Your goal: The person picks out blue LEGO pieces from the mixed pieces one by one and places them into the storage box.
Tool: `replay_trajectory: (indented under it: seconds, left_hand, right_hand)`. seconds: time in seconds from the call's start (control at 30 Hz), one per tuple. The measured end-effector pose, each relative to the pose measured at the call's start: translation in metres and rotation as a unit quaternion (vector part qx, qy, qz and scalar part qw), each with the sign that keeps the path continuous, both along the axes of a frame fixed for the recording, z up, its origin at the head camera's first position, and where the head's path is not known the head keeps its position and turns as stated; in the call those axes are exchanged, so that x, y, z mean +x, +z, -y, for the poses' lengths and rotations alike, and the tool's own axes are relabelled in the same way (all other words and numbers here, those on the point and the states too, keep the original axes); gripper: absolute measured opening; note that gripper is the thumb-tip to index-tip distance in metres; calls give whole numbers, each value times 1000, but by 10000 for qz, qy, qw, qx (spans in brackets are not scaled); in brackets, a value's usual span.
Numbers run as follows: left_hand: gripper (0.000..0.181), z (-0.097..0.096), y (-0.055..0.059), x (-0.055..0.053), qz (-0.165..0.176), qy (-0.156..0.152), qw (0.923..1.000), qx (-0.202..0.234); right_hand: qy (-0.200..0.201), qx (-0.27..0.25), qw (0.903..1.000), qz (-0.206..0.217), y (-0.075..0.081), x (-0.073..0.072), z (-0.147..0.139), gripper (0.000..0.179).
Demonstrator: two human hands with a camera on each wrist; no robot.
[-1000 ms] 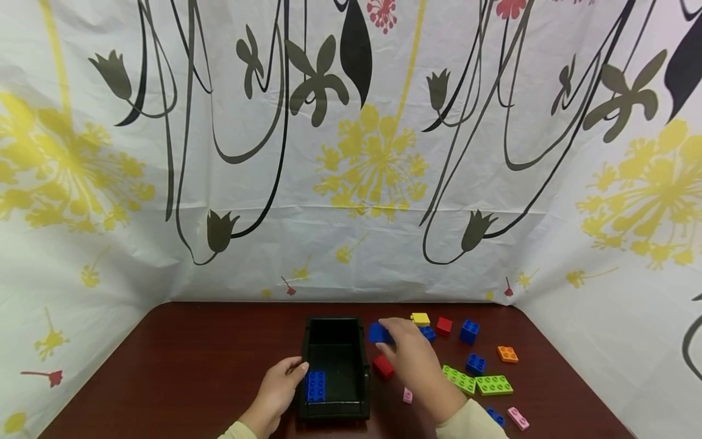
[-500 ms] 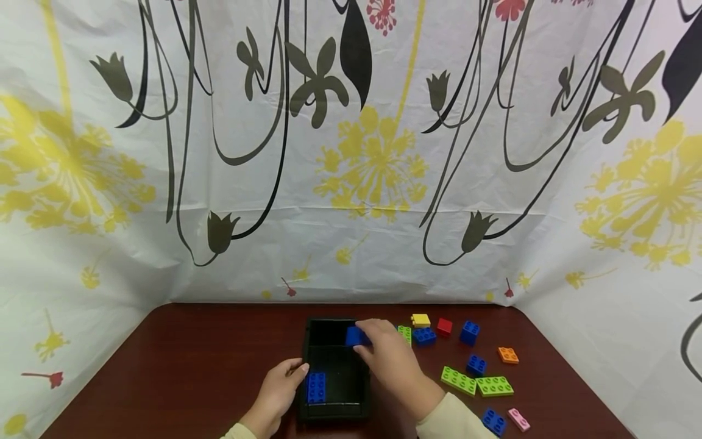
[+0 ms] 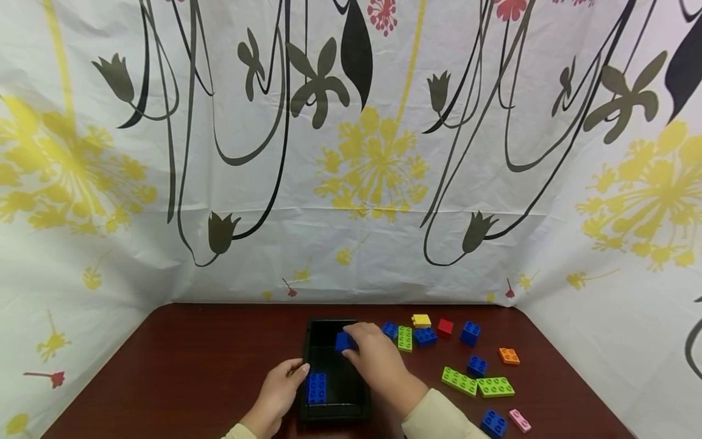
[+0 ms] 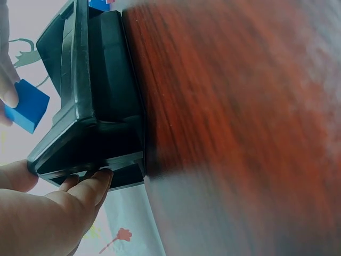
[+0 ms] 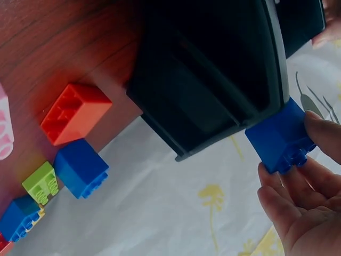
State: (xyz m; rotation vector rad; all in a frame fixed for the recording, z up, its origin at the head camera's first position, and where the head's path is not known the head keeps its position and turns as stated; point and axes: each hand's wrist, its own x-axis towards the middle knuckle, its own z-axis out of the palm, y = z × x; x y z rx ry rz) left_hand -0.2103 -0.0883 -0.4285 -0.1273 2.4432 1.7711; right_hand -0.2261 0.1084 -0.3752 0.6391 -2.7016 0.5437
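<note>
Right hand (image 3: 378, 358) pinching blue brick (image 3: 342, 342) above black bin (image 3: 334, 413)

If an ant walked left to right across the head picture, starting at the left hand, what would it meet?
Left hand, long blue brick in the black box, held blue brick in the right hand, yellow brick, red brick, tall blue brick, orange brick.

A creased white sheet (image 3: 247, 189) printed with yellow blooms (image 3: 378, 161), grey tulips (image 3: 221, 234) and black stems (image 3: 286, 122) is hanging behind a dark-red, wood-grained tabletop (image 3: 192, 366).
</note>
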Motion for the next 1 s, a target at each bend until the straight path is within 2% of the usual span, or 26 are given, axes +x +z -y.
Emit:
replay_trajectory:
  seconds: [0.33, 0.7, 1.0]
  left_hand:
    - [54, -1, 0, -2, 130, 79, 9999, 0]
    - [55, -1, -1, -1, 2, 16, 10000, -5]
    - [53, 1, -1, -1, -63, -6, 9999, 99]
  right_hand:
    - [77, 191, 9998, 69, -7, -3, 9, 38]
    - [193, 529, 9980, 301, -12, -7, 22, 38]
    - [115, 758, 9961, 435, -14, -12, 31, 38]
